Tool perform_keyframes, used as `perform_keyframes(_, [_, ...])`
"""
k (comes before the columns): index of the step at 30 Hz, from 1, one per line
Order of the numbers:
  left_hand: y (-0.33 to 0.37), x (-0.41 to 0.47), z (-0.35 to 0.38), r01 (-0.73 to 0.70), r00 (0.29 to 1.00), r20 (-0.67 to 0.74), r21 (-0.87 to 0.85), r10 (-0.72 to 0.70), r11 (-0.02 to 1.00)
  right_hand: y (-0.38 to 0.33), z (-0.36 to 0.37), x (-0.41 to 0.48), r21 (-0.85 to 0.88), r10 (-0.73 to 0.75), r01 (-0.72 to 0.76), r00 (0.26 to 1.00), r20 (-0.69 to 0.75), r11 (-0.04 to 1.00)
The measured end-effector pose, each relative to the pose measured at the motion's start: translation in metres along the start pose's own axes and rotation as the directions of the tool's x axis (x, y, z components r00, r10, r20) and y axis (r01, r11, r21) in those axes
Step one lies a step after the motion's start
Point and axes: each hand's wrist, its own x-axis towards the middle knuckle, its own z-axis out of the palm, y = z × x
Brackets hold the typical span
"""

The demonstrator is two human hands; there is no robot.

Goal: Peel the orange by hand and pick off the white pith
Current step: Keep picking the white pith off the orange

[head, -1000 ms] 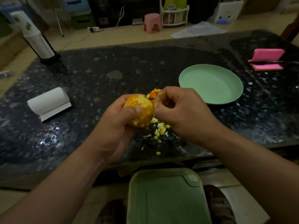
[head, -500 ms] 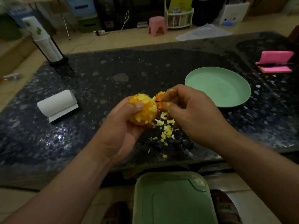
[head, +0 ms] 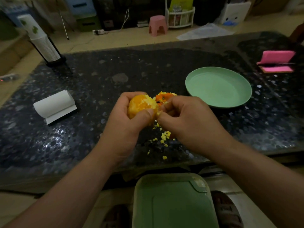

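Orange (head: 141, 104): held just above the dark speckled table (head: 98, 79), near its front edge, cupped in the left hand (head: 130, 122). Gripped from below and behind, thumb laid across the near face, most likely to prevent rolling under the picking. Turned with the upper right flank bare and facing the right hand (head: 185, 119), probably to keep the working patch within easy reach. Mostly stripped to flesh already, with pale pith (head: 152, 102) clinging in patches along that flank.

Right hand: curled tight, thumb and forefinger tips meeting at the fruit's right edge, apparently pinching a shred of that pith. Too small and dim for certainty about the exact hold.

Directly beneath: pith crumbs (head: 165, 135) scattered on the table. Seemingly worked over this one spot to gather the droppings together. Just behind the hands, a heap of peel (head: 164, 97), set aside out of the way. To the right and within reach, a green plate (head: 218, 87), bare, probably meant for the cleaned fruit. Below the table edge, between the feet, a green bin lid (head: 171, 201). Further left, a paper roll (head: 54, 106) and a stack of cups (head: 41, 40). Far right, a pink stand (head: 276, 61).

Judging by the patches left: peeling done, pith-picking well along but not finished.
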Motion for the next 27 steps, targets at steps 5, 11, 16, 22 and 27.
perform_keyframes(5, [0.0024, -0.0028, 0.0027, -0.03, 0.999, 0.012, 0.059, 0.03, 0.998, 0.001, 0.0028, -0.0004, -0.007, -0.016, 0.015, 0.999, -0.029, 1.0])
perform_keyframes(11, [0.0012, -0.0015, 0.0014, 0.058, 0.998, 0.034, -0.106, -0.054, 0.993, 0.0008, 0.0013, -0.0023, 0.063, -0.015, 0.016, 1.0, -0.018, 0.998])
perform_keyframes(16, [0.0025, 0.0003, 0.003, 0.117, 0.993, 0.054, -0.265, -0.106, 0.957, -0.0009, 0.0007, -0.0016, 0.096, -0.028, 0.029, 1.0, -0.008, 0.995])
perform_keyframes(22, [0.0043, 0.0005, 0.0013, 0.157, 0.987, 0.091, -0.365, -0.133, 0.918, 0.0003, 0.0004, -0.0013, 0.105, -0.052, 0.055, 0.998, -0.027, 0.993])
perform_keyframes(27, [0.0068, 0.0003, 0.0004, 0.189, 0.982, 0.094, -0.393, -0.165, 0.9, 0.0058, -0.0009, 0.0008, 0.103, -0.047, 0.05, 0.998, -0.028, 0.993])
